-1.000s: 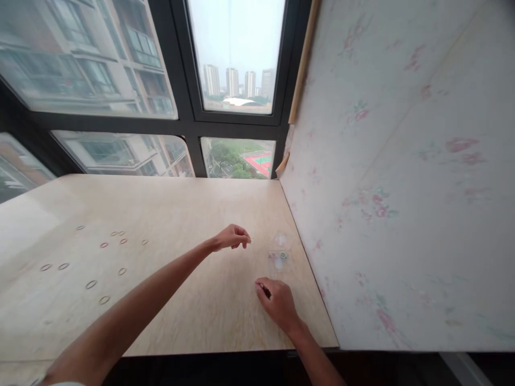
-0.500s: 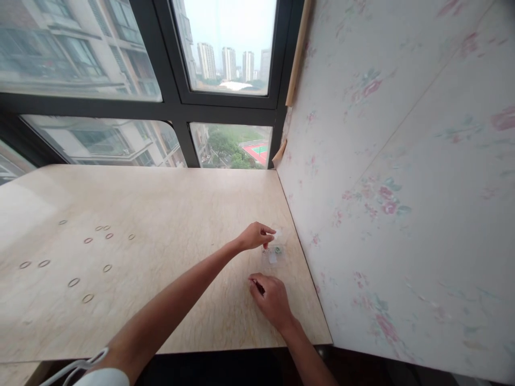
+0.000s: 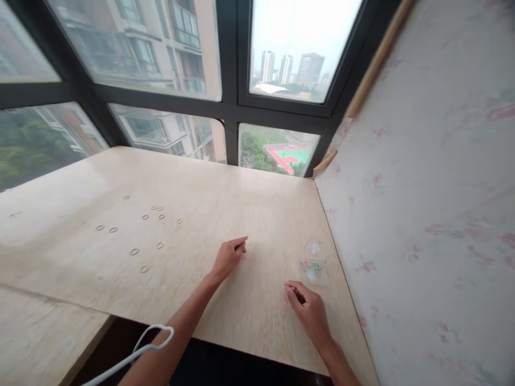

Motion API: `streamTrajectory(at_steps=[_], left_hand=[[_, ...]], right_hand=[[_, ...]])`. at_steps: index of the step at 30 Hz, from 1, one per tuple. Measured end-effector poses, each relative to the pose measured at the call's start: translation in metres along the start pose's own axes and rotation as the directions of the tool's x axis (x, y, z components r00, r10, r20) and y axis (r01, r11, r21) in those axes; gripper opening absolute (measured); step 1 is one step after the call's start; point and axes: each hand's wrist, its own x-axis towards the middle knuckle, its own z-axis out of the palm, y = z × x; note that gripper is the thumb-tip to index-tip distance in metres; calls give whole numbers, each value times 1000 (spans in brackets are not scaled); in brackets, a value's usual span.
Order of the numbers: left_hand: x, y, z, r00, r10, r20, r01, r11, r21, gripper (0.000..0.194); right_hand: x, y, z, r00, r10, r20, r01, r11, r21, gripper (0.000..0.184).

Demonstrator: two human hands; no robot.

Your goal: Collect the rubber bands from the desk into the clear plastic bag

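where clear box (image 3: 317, 277) lies, coloured rings (image 3: 316, 266) inside

Dark-framed windows (image 3: 230, 110) span ten to one o'clock (pale sky (image 3: 306, 24) beyond), while a flower-patterned wall (image 3: 434, 187) rises at three o'clock beside the beige tabletop (image 3: 265, 203).

A dark window frame (image 3: 230, 107) stands beside the flowered wall (image 3: 426, 214), a white cable (image 3: 116, 366) looping lower left.

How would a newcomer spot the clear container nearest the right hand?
Start at the floral wall, right; follow it down to the pale tabletop. Just beyond the right hand lies the clear container. Unlike the clear piece behind it, it shows small reddish and green items along its far side.
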Motion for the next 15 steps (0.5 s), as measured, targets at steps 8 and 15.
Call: streamTrajectory(at_steps=[8,15], left_hand=[[-44,-43,-66,975,146,-170,-141,989,40,28],[-59,-64,-81,978,96,-186,-136,968,-212,45]], right_hand=[[64,-75,58,969,-133,206,98,980,173,40],[155,-171,166,872,-329,362,218,924,315,42]])
